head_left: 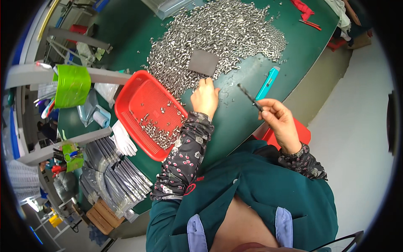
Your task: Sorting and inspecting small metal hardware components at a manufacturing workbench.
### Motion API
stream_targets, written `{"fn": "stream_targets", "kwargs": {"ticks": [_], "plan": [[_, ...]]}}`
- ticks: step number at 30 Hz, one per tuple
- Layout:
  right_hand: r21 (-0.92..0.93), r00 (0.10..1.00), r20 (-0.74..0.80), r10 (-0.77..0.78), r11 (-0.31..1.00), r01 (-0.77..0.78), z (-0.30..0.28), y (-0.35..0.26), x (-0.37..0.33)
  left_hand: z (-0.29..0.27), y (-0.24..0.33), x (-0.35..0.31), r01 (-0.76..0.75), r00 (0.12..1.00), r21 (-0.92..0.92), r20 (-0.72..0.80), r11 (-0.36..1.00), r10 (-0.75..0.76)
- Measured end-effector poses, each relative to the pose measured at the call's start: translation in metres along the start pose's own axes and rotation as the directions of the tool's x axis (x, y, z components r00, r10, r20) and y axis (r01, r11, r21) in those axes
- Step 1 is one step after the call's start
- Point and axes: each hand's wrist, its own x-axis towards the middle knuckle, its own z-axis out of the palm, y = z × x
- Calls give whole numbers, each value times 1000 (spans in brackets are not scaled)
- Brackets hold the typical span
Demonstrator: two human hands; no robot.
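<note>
Pinching a thin rod [249, 95], the right hand [279, 119] hovers over the worktop's [235, 126] near edge; the left hand [205, 97], fingers together, presses metal parts [218, 33] beside the red tray [138, 101].

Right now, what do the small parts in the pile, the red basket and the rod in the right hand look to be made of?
Small parts: likely bright metal; silvery and glinting. Red basket: probably moulded plastic; uniform glossy red with a perforated grid floor. Rod held by the right hand: dark and thin, possibly metal; too small to tell.
</note>
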Motion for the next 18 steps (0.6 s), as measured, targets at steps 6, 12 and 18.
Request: {"fn": "stream_targets", "kwargs": {"ticks": [6,12,18], "plan": [[46,998,48,35,998,-37,-6,-5,5,20,-8,-1,-9,999,-32,-33,999,8],[161,972,128,197,963,-216,-3,-13,11,16,-16,-5,-45,992,-90,-125,995,34],[-122,984,130,-125,983,141,3,-38,16,-71,6,-29,220,975,-962,213,160,-62]]}}
